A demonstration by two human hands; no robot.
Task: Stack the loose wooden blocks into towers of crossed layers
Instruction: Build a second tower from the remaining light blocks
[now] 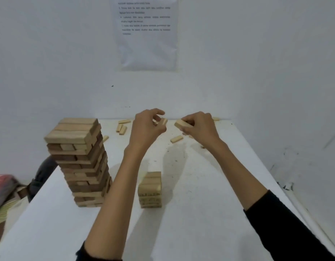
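A tall tower (pixel 82 159) of crossed wooden layers stands at the left of the white table (pixel 200 213). A short tower (pixel 150 189) of a few layers stands in the middle, between my forearms. My left hand (pixel 147 127) is raised over the far part of the table, its fingers closed on a small wooden block (pixel 162 121). To its right, my right hand (pixel 199 127) grips a pale block (pixel 181 124) by its end. Several loose blocks lie at the far edge, such as a flat one (pixel 176 139) below my hands.
Loose blocks (pixel 122 129) lie near the wall at the back left. A printed sheet (pixel 147 32) hangs on the white wall behind the table. The right wall runs close along the table's right side. A dark object and a red thing (pixel 3 187) sit off the table's left edge.
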